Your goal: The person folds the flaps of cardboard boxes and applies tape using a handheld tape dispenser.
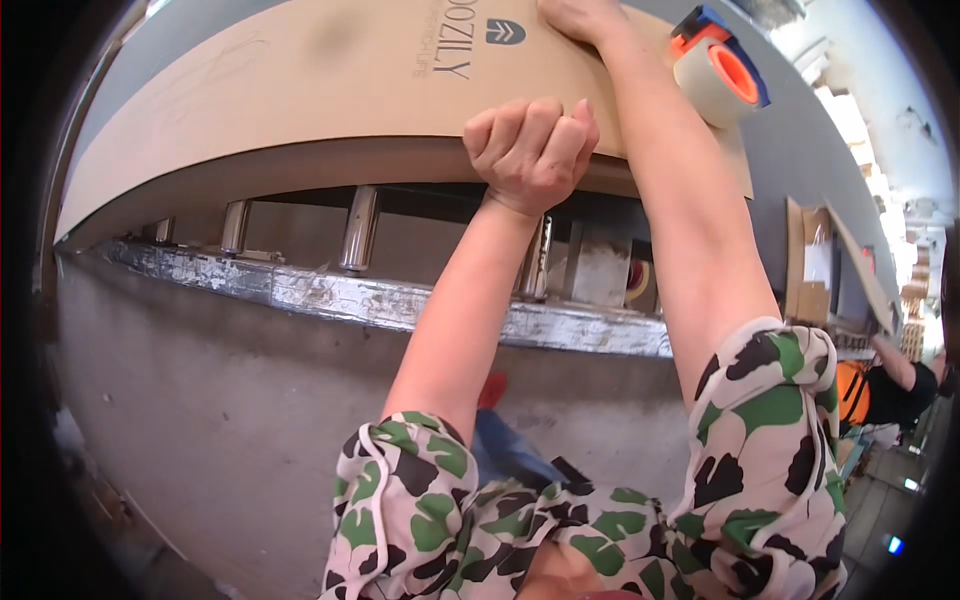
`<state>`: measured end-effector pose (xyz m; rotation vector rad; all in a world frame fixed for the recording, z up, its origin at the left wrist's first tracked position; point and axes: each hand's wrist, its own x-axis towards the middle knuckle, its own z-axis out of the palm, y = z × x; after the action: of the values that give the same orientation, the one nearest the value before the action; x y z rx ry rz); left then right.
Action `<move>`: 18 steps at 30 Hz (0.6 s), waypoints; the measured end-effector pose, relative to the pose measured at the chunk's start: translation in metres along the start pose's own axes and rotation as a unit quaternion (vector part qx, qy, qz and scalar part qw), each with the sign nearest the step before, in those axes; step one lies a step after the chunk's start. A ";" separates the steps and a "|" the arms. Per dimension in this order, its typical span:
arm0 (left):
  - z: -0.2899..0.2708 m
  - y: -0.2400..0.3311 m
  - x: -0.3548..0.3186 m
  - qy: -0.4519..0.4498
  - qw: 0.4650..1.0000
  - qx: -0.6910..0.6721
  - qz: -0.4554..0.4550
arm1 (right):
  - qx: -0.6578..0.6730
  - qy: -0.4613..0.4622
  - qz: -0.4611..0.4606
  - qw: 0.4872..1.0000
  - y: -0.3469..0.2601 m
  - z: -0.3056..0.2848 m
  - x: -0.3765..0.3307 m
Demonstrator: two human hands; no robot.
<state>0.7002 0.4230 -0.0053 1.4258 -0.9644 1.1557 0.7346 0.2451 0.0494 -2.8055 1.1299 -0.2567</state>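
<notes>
A large flat brown cardboard box (330, 75) lies across the top, with dark printing on its upper face. My left hand (530, 155) is closed in a fist at the box's near edge, knuckles up. Whatever its curled fingers might hold is hidden. Farther off, my right hand (585, 15) reaches over the box and rests at its surface, its fingers cut off by the upper rim of the picture. To the right of my right forearm, a blue and orange tape dispenser (715, 65) with a wide roll of pale tape sits near the box's right end.
Beneath the box runs a roller conveyor with shiny metal rollers (360, 228) and a scuffed metal side rail (335, 297). An open carton (808, 262) stands farther right. Beyond it, a co-worker (885, 390) in black and orange is at the right rim. Grey floor (220, 400) lies below.
</notes>
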 end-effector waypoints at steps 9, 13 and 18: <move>-0.037 -0.014 0.009 -0.173 0.982 -0.077 0.003 | 0.012 0.052 -0.015 0.998 0.013 0.006 -0.006; -0.044 -0.032 0.068 -0.459 0.869 -0.065 0.176 | 0.038 0.051 -0.009 0.998 -0.005 0.005 -0.008; -0.036 -0.035 0.065 -0.607 0.776 -0.042 0.166 | 0.033 0.097 0.013 0.995 -0.017 0.017 -0.007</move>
<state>0.7425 0.4653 0.0509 1.9623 -2.1863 0.2394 0.7445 0.2627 0.0349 -2.7544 1.1704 -0.5636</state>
